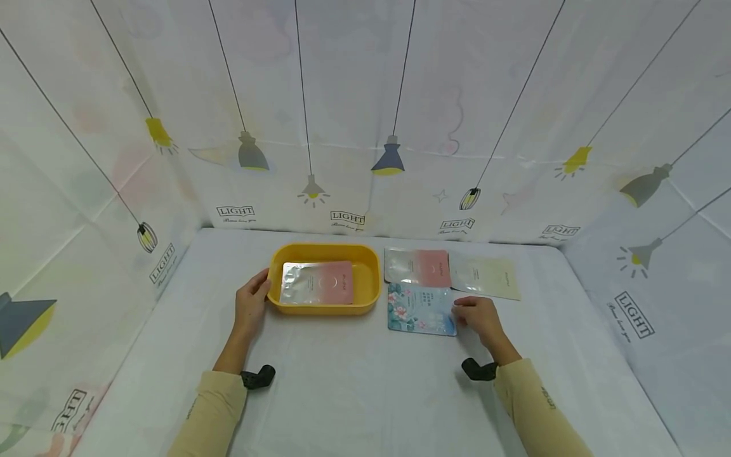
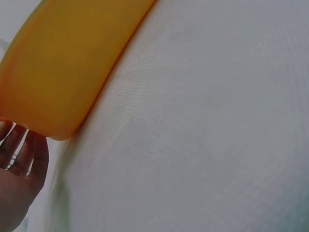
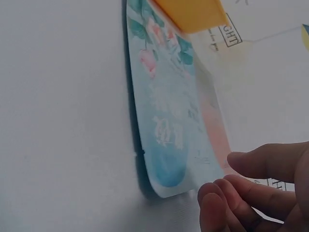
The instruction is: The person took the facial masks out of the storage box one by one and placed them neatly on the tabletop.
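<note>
White table (image 1: 354,387), toward far edge: left hand (image 1: 250,307), fingers nearly straight, touches yellow tray (image 1: 320,310); right of it, right hand (image 1: 481,317) meets blue packet (image 1: 422,310); whether gripping, I cannot tell.

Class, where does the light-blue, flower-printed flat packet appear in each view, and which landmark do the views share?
Head: the light-blue, flower-printed flat packet lies right of centre, below mid-height.
Left wrist: not in it.
Right wrist: middle, running down from the top edge.
Shared landmark: the yellow rectangular plastic tray, just left of centre, upper left and top edge respectively.
</note>
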`<state>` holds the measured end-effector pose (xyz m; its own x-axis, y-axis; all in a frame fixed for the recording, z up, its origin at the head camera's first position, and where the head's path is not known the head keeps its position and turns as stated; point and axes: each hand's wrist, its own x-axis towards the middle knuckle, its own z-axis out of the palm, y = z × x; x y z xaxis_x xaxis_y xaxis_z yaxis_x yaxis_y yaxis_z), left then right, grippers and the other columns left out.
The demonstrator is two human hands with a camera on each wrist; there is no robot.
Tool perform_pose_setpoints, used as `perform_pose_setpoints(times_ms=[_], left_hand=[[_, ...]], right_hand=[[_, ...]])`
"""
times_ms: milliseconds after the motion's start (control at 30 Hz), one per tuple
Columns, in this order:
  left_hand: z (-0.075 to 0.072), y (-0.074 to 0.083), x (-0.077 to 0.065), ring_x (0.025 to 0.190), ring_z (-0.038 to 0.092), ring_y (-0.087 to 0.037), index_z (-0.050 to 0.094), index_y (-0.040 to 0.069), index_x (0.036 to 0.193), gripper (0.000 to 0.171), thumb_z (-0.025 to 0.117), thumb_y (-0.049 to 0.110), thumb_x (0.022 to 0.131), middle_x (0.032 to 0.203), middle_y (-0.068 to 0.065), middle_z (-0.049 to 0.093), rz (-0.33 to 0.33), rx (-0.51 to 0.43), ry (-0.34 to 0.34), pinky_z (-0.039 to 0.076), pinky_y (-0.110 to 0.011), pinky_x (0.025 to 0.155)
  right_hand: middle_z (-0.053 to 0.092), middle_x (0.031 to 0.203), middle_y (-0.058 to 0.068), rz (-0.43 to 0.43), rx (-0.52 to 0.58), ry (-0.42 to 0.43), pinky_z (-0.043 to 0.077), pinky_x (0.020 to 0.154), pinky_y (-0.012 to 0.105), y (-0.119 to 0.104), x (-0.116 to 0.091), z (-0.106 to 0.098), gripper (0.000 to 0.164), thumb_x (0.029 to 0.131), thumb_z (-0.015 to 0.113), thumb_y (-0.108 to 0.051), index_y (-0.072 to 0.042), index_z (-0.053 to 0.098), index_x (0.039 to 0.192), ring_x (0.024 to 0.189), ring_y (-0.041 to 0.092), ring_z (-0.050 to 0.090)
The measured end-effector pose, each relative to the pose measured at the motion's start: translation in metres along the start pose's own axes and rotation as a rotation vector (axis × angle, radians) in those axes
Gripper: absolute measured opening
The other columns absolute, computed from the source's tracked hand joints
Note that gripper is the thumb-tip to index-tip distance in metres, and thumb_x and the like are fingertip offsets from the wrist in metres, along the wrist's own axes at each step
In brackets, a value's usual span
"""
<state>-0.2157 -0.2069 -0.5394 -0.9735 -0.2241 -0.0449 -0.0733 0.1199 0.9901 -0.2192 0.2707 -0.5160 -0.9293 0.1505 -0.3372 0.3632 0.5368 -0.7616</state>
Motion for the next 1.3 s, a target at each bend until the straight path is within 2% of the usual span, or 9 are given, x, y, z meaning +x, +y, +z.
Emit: perform_pose_setpoints(times_ms=[433, 867, 1067, 1300], left_hand=[[0.000, 0.000, 0.001, 0.131, 0.050, -0.024, 0.047, 0.007, 0.144, 0.044, 0.047, 0.022, 0.103, 0.146, -0.012, 0.050, -0.009, -0.006, 0.006, 0.046, -0.002, 0.082], [0.002, -0.003, 0.003, 0.131, 0.050, -0.023, 0.046, 0.007, 0.145, 0.044, 0.047, 0.022, 0.103, 0.146, -0.011, 0.051, -0.010, -0.013, 0.008, 0.047, -0.003, 0.083], [0.001, 0.000, 0.002, 0.131, 0.050, -0.023, 0.046, 0.007, 0.145, 0.044, 0.047, 0.022, 0.103, 0.146, -0.012, 0.050, -0.012, -0.017, 0.010, 0.047, -0.003, 0.083], [0.000, -0.004, 0.002, 0.128, 0.050, -0.025, 0.047, 0.007, 0.144, 0.044, 0.047, 0.023, 0.103, 0.145, -0.014, 0.051, -0.006, -0.016, 0.001, 0.047, -0.003, 0.081]], right_hand=[[0.062, 0.119, 0.023, -0.052, 0.090, -0.059, 0.059, 0.078, 0.028, -0.049, 0.005, 0.001, 0.041, 0.099, 0.054, -0.025, 0.001, 0.056, 0.130, 0.093, 0.027, 0.067], [0.063, 0.112, 0.019, -0.127, 0.157, -0.118, 0.059, 0.083, 0.034, -0.100, 0.006, 0.010, 0.038, 0.099, 0.056, -0.025, 0.000, 0.058, 0.127, 0.101, 0.037, 0.064], [0.062, 0.116, 0.019, -0.129, 0.169, -0.167, 0.058, 0.086, 0.036, -0.124, 0.008, 0.019, 0.036, 0.099, 0.056, -0.026, -0.003, 0.058, 0.127, 0.104, 0.037, 0.064], [0.063, 0.124, 0.019, -0.122, 0.121, -0.224, 0.058, 0.087, 0.033, -0.145, 0.016, 0.038, 0.038, 0.097, 0.059, -0.027, -0.005, 0.060, 0.127, 0.105, 0.033, 0.064]])
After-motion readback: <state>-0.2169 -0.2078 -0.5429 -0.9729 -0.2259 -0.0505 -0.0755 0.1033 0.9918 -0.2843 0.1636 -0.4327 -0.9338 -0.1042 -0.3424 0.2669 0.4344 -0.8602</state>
